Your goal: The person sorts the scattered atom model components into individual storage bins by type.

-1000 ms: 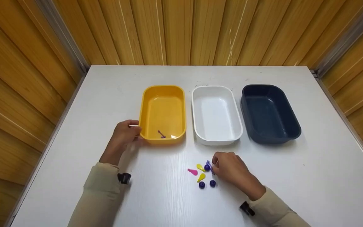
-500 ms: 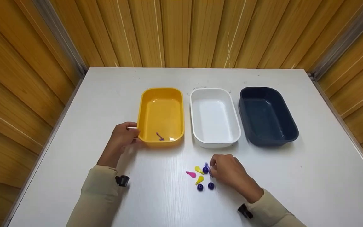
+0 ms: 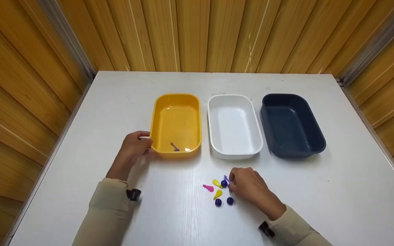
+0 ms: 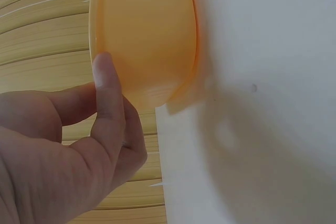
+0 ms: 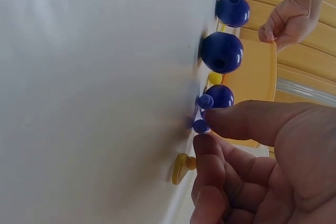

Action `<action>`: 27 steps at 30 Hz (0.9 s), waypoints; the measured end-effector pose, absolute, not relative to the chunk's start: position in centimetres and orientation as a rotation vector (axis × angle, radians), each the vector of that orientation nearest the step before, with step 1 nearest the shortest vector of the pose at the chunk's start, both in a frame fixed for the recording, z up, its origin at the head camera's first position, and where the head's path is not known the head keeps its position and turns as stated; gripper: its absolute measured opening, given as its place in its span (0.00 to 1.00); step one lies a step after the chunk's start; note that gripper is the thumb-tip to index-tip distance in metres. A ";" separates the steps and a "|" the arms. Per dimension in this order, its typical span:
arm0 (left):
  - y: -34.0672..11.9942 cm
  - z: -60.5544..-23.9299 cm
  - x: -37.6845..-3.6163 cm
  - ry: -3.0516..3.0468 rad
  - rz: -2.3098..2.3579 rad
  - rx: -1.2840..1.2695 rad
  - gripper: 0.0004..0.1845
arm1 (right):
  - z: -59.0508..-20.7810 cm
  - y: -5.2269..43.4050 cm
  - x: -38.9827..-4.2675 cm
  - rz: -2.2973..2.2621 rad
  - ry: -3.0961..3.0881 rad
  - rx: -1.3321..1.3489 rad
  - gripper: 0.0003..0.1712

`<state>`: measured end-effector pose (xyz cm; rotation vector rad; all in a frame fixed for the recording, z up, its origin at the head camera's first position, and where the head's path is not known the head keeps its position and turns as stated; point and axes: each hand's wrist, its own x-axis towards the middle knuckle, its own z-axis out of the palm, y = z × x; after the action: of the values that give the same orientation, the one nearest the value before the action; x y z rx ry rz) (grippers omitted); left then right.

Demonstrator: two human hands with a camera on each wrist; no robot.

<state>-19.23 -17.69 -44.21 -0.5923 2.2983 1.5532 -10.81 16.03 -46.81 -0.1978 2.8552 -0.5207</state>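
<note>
Here at the lower right of the head view, the right hand [image 3: 250,182] is down on the small pieces, thumb and forefinger pinching a purple stick [image 5: 205,102] with knobbed ends, just above the white table [image 3: 180,218]. A dark blue bead [image 3: 224,183] sits right beside that stick; two more, a lower-left bead [image 3: 218,202] and a lower-right bead [image 3: 230,201], lie below it in the frame. To their left, a pink piece [image 3: 208,188], an upper yellow piece [image 3: 217,183] and a lower yellow piece [image 3: 218,194].

Over at centre left, the left hand [image 3: 133,145] grips the side of the yellow tray [image 3: 180,124], near its lower-left corner; inside, at the bottom, lies another purple piece [image 3: 174,147]. The white tray [image 3: 235,131] stands beside it mid-frame, the dark tray [image 3: 291,128] farther right.
</note>
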 end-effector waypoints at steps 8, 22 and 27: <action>-17.5 -44.1 -19.2 2.293 1.548 -0.583 0.22 | -46.9 15.5 -10.6 -0.456 2.865 -0.177 0.03; -17.6 -44.0 -18.9 2.308 1.594 -0.563 0.22 | -47.2 15.5 -10.7 -0.428 2.898 -0.222 0.05; -17.7 -44.1 -18.9 2.305 1.592 -0.562 0.23 | -47.3 15.4 -10.8 -0.412 2.895 -0.231 0.04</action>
<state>-18.87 -17.66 -44.11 -0.5621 2.3055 1.5924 -10.81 15.44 -47.29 -0.2305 2.8947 -0.4116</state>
